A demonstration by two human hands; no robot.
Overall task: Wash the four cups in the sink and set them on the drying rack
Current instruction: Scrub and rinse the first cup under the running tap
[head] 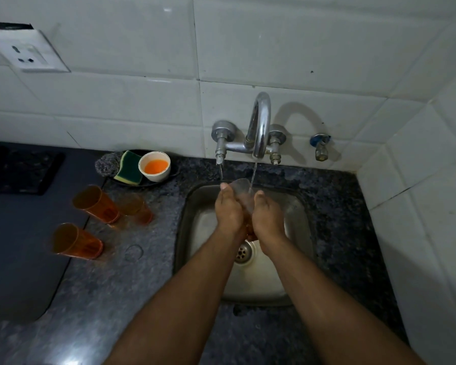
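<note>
1. Speckled dark tabletop (121, 285) wrapping round a small steel sink (295, 206), tucked into a tiled corner. No drying rack anywhere in shot, so can't say where clean cups end up.
2. Tap (261, 127) on the wall running, thin stream dropping right at the sink's back edge. Second little dribble off the left valve too, looks like.
3. Left hand (228, 209) and right hand (267, 217) cupped together over the drain, palms facing in. Both grips closed round one clear orange cup (241, 191), mouth tipped up toward the stream, probably to catch the water and rinse inside.
4. Three more orange cups parked on the tabletop left of the sink: one (96, 204) tilted near the dish, one (137, 208) just beside it, one (75, 242) nearer. Guessing waiting their turn, since out of the way but in reach.
5. Dark dish (169, 175) by the wall holding a sponge (128, 168), a scrubber (107, 164) and a white bowl (154, 165) of orange liquid, likely soap, kept handy.
</note>
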